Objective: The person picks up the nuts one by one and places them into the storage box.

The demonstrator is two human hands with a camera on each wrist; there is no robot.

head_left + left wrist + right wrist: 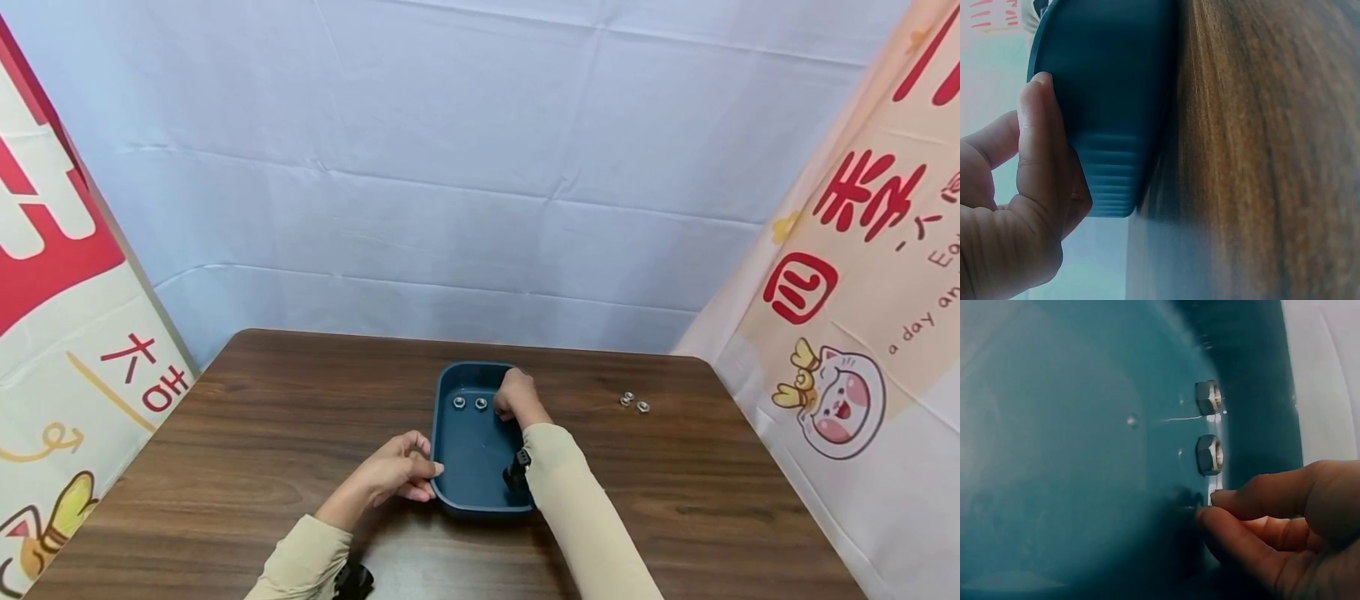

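Note:
A deep blue rectangular plastic tray [480, 467] lies on the table. My left hand [401, 471] grips its left wall, thumb over the rim and the other fingers against the outside, as the left wrist view [1041, 169] shows. Inside, near the far wall, two hex nuts sit side by side: one nut [1208, 398] and another nut [1210, 455]. In line with them, my right hand [519, 397] reaches down at the far right corner. Its thumb and finger pinch a nut close to the tray floor; the fingertips [1219, 519] hide most of it.
On the wooden table [300, 400], right of the tray, several loose nuts [642, 407] lie close together. A pale cloth [450, 208] hangs behind the table, with printed banners [840, 400] at both sides.

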